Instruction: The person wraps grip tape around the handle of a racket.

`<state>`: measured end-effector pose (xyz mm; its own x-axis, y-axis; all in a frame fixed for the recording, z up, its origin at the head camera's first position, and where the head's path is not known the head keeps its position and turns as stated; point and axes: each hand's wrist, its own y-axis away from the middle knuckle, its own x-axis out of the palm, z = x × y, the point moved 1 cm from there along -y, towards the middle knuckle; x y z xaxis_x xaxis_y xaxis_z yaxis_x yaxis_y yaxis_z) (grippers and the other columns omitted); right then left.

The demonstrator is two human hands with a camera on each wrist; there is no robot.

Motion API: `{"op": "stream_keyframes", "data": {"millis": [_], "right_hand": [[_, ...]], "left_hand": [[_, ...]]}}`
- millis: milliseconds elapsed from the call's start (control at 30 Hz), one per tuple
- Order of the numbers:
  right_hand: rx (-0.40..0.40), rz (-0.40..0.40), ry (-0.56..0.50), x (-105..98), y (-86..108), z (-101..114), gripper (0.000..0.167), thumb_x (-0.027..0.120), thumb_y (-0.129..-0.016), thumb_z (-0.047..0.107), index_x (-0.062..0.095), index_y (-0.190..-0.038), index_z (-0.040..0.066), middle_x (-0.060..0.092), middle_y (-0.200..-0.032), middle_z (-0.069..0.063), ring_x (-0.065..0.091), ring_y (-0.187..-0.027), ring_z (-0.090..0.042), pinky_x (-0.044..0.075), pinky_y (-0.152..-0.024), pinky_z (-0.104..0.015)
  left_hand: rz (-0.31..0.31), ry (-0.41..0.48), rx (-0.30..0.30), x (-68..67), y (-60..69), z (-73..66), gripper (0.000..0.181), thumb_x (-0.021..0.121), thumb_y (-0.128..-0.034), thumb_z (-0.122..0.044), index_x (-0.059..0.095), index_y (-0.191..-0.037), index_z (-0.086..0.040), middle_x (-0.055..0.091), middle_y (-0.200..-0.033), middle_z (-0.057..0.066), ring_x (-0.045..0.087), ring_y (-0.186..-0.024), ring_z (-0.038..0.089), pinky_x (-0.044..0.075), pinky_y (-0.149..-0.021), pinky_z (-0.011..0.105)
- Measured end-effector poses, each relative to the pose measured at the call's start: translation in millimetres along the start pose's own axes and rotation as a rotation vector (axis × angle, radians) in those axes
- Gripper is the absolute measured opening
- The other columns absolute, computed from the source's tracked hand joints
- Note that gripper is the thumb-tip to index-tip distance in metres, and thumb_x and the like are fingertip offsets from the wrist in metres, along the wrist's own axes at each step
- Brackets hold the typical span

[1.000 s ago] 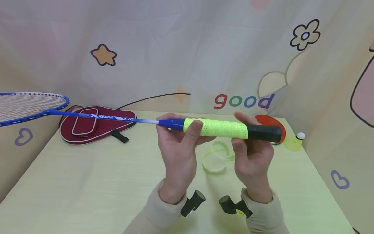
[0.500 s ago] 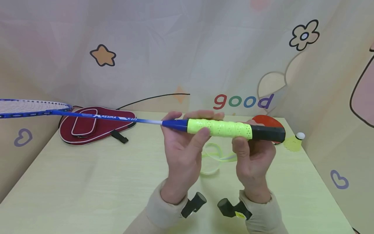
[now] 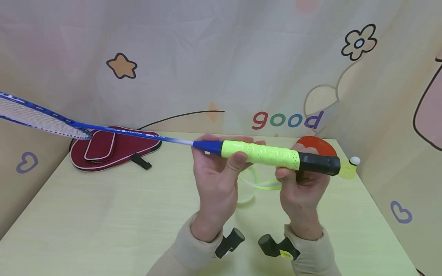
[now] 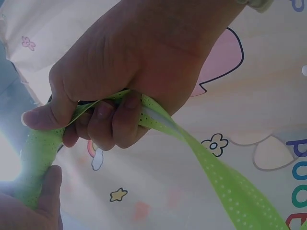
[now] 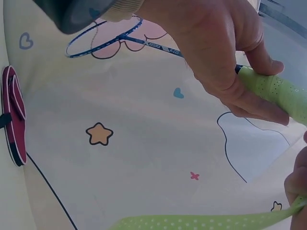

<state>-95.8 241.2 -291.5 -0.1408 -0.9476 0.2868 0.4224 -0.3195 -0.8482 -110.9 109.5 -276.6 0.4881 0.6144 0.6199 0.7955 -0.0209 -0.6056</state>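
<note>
Both hands hold a blue badminton racket [image 3: 176, 140] level above the table, its strung head cut off at the left edge. Bright green perforated grip tape [image 3: 259, 152] wraps much of the handle; the butt end [image 3: 319, 163] is bare black. My left hand [image 3: 217, 184] pinches the handle near the blue cone, thumb in front and fingers behind. At the tape's lower edge, my right hand [image 3: 300, 195] has its thumb against the handle. In the left wrist view, that hand [image 4: 105, 62] curls its fingers round the loose tape [image 4: 230, 187], which hangs down in a twisted loop.
A dark red racket bag [image 3: 121, 147] with a black strap lies at the back left of the pale table [image 3: 138, 222]. At the back right are a red table tennis bat [image 3: 317, 145] and a yellow shuttlecock [image 3: 349, 168]. A printed cloth [image 3: 207, 57] forms the backdrop.
The racket has turned about its length and tilted, so its head slants differently and the butt sits lower. Both hands have shifted slightly right. The loose tape's loop has changed shape.
</note>
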Motion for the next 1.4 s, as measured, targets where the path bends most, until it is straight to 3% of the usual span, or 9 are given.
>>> {"op": "stream_keyframes", "data": {"millis": [233, 367, 633, 733, 900, 1067, 1167, 1267, 1400], "right_hand": [[-0.002, -0.019, 0.003, 0.1, 1.0, -0.4, 0.05, 0.082, -0.076, 0.026, 0.049, -0.081, -0.011, 0.05, -0.064, -0.009, 0.048, -0.058, -0.014, 0.042, -0.055, -0.02], [-0.031, 0.015, 0.04, -0.5, 0.6, -0.5, 0.05, 0.08, -0.079, 0.026, 0.048, -0.082, -0.012, 0.049, -0.066, -0.009, 0.047, -0.06, -0.014, 0.042, -0.057, -0.02], [-0.072, 0.06, 0.118, -3.8, -0.1, -0.5, 0.049, 0.08, -0.08, 0.026, 0.05, -0.081, -0.014, 0.049, -0.067, -0.01, 0.045, -0.062, -0.013, 0.037, -0.057, -0.019], [-0.053, 0.062, 0.093, -4.1, 0.8, -0.6, 0.051, 0.081, -0.079, 0.024, 0.052, -0.09, -0.017, 0.056, -0.076, -0.011, 0.047, -0.065, -0.014, 0.04, -0.059, -0.019], [-0.03, 0.048, 0.002, -3.2, 2.7, 0.2, 0.058, 0.083, -0.077, 0.02, 0.053, -0.109, -0.018, 0.066, -0.104, -0.016, 0.053, -0.072, -0.015, 0.049, -0.069, -0.02], [-0.045, 0.03, -0.072, -0.4, 2.4, -0.6, 0.052, 0.085, -0.075, 0.018, 0.056, -0.101, -0.017, 0.063, -0.086, -0.014, 0.051, -0.072, -0.016, 0.048, -0.065, -0.019], [-0.05, 0.013, -0.09, -0.1, 3.4, -0.9, 0.052, 0.085, -0.075, 0.018, 0.054, -0.099, -0.017, 0.062, -0.084, -0.013, 0.05, -0.07, -0.015, 0.047, -0.062, -0.019], [-0.045, -0.009, -0.093, -0.9, 3.6, -0.9, 0.053, 0.085, -0.075, 0.019, 0.051, -0.098, -0.015, 0.062, -0.082, -0.013, 0.051, -0.069, -0.015, 0.049, -0.064, -0.019], [-0.015, -0.022, -0.109, -2.3, 3.1, -0.6, 0.053, 0.085, -0.075, 0.02, 0.05, -0.095, -0.014, 0.055, -0.073, -0.01, 0.051, -0.066, -0.016, 0.05, -0.065, -0.021]], "left_hand": [[-0.039, -0.026, -0.014, -0.4, 0.1, -1.8, 0.046, 0.07, -0.0878, -0.018, 0.034, -0.116, -0.01, 0.068, -0.102, 0.009, 0.071, -0.09, 0.031, 0.058, -0.079, 0.05], [-0.066, 0.005, -0.026, -0.1, -0.6, -3.2, 0.046, 0.071, -0.0869, -0.018, 0.035, -0.114, -0.01, 0.067, -0.101, 0.011, 0.071, -0.087, 0.031, 0.059, -0.076, 0.048], [-0.113, -0.038, -0.044, -2.3, -0.5, -3.6, 0.047, 0.074, -0.0852, -0.023, 0.036, -0.11, -0.01, 0.064, -0.098, 0.007, 0.069, -0.09, 0.022, 0.06, -0.073, 0.042], [-0.126, -0.04, -0.053, -3.5, -0.6, -3.2, 0.048, 0.074, -0.0849, -0.024, 0.036, -0.11, -0.009, 0.06, -0.097, 0.007, 0.069, -0.089, 0.022, 0.061, -0.072, 0.041], [-0.137, -0.041, -0.054, -4.3, -1.0, -2.8, 0.048, 0.074, -0.085, -0.024, 0.036, -0.109, -0.009, 0.056, -0.096, 0.009, 0.069, -0.085, 0.021, 0.061, -0.07, 0.042], [-0.168, -0.058, -0.087, -2.5, -1.0, -2.9, 0.05, 0.076, -0.0829, -0.027, 0.037, -0.108, -0.01, 0.055, -0.093, 0.007, 0.066, -0.08, 0.019, 0.061, -0.068, 0.037], [-0.184, -0.057, -0.11, -1.2, -0.7, -2.7, 0.051, 0.078, -0.0811, -0.03, 0.037, -0.107, -0.012, 0.055, -0.092, 0.004, 0.064, -0.08, 0.017, 0.06, -0.071, 0.031], [-0.146, -0.03, -0.097, 0.4, -0.3, -2.1, 0.05, 0.077, -0.0832, -0.027, 0.036, -0.109, -0.014, 0.06, -0.095, 0.003, 0.065, -0.086, 0.019, 0.058, -0.077, 0.029], [0.004, 0.07, -0.021, 2.5, -1.7, -0.6, 0.046, 0.069, -0.091, -0.008, 0.031, -0.116, -0.015, 0.066, -0.11, 0.009, 0.065, -0.103, 0.028, 0.052, -0.094, 0.046]]}}
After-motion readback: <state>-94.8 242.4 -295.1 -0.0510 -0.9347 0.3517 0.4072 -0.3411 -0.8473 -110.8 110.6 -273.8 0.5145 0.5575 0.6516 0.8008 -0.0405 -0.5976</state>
